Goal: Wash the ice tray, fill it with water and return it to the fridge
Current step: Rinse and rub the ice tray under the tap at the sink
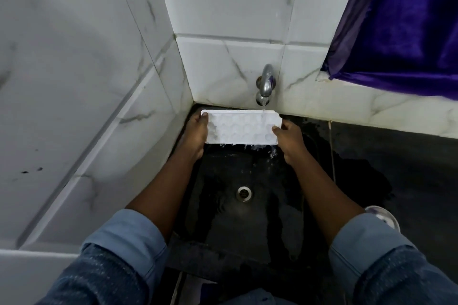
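Observation:
A white ice tray (241,127) with several round cups is held level over the black sink (223,218), under the metal tap (266,84). A thin stream of water falls from the tap onto the tray's right end, and water spills off the tray's near right edge. My left hand (197,135) grips the tray's left end. My right hand (290,141) grips its right end.
The sink's drain (244,193) lies below the tray. White marble-look tiled walls (99,82) close in at the left and behind. A purple curtain (401,25) hangs at the upper right. A steel dish (383,216) sits on the wet dark counter at the right.

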The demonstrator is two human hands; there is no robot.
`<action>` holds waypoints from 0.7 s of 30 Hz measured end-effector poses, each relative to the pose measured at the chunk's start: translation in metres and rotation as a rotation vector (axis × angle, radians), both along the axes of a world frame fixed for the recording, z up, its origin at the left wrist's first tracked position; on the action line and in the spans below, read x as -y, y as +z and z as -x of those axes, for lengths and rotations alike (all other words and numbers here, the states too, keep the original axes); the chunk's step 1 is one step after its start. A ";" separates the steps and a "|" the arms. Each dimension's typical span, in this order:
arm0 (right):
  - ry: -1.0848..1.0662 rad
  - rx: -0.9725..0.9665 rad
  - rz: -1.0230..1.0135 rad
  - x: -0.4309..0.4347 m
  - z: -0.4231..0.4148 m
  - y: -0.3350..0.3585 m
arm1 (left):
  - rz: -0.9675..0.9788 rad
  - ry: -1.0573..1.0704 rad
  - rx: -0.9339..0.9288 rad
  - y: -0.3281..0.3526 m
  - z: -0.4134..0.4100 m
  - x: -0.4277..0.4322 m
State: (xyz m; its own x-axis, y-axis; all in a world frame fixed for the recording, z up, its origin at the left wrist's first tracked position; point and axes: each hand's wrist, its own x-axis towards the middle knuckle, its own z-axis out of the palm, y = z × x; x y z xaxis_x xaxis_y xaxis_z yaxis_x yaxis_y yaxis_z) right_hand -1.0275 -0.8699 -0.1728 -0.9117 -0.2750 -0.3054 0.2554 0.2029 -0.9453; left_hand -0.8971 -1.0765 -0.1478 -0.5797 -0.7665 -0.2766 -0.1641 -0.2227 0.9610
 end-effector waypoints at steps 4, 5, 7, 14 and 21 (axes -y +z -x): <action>-0.070 0.136 0.079 -0.022 -0.008 -0.003 | -0.105 -0.008 0.025 -0.010 0.014 -0.023; -0.107 0.214 0.143 -0.028 -0.009 -0.005 | -0.123 -0.003 0.033 -0.013 0.017 -0.029; -0.159 0.330 0.268 -0.041 -0.007 -0.009 | -0.150 0.002 0.034 -0.019 0.020 -0.040; -0.194 0.327 0.197 -0.062 0.003 -0.010 | -0.314 0.050 -0.032 -0.023 0.020 -0.056; -0.241 0.193 0.202 -0.079 0.014 -0.006 | -0.361 -0.068 -0.069 -0.025 0.008 -0.064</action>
State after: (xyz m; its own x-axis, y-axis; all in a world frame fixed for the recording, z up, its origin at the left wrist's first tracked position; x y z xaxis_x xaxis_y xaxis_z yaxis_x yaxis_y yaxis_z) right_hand -1.0416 -0.7906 -0.1785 -0.8883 -0.1321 -0.4399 0.4511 -0.0707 -0.8897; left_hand -0.9053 -1.0124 -0.1732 -0.6528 -0.5855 -0.4806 -0.1282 -0.5399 0.8319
